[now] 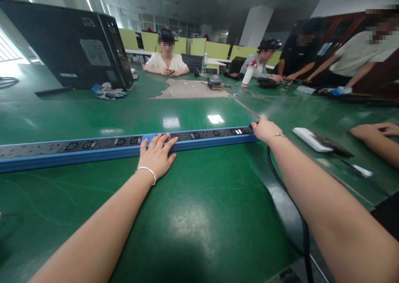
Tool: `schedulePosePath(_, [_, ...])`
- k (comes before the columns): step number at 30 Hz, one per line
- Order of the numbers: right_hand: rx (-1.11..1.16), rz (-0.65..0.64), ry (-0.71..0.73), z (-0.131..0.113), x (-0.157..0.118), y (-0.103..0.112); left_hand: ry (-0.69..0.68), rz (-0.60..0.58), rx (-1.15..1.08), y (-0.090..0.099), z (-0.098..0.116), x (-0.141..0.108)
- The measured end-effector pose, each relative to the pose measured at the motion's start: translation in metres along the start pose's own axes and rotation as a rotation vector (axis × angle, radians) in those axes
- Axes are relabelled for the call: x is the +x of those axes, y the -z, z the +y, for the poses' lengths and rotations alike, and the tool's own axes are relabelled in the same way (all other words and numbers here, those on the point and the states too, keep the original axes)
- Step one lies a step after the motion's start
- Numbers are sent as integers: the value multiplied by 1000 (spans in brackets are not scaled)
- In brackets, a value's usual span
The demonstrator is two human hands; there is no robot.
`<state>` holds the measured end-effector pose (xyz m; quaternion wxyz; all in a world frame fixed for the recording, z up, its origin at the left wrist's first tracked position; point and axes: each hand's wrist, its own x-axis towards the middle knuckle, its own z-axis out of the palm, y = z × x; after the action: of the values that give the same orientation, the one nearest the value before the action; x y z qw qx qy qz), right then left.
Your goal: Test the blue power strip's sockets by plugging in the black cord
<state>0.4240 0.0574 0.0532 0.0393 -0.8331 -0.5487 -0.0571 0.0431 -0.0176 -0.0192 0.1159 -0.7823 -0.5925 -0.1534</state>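
A long blue power strip (205, 141) with a row of black sockets lies across the green table. My left hand (158, 152) rests on its middle with fingers spread over the sockets and the blue edge. At the strip's right end, my right hand (264, 129) is closed around a black plug (251, 128) whose tip shows left of the fingers. A black power cord (288, 193) hangs from under that hand and runs down past the forearm. Whether the plug sits in a socket I cannot tell.
A large black computer case (71, 50) stands at the back left, with work gloves (109, 92) before it. A white device (311, 139) lies to the right, near another person's hands (374, 131). Several people sit or stand along the far side. A water bottle (204, 65) stands at the back.
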Motion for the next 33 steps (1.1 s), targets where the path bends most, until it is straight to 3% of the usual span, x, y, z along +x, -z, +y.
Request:
schedulePosePath(20, [-3, -144, 90, 2, 6, -9, 10, -34, 3, 3, 2, 1])
schedulePosePath(33, [46, -101, 75, 6, 6, -13, 21, 5, 19, 2, 5, 1])
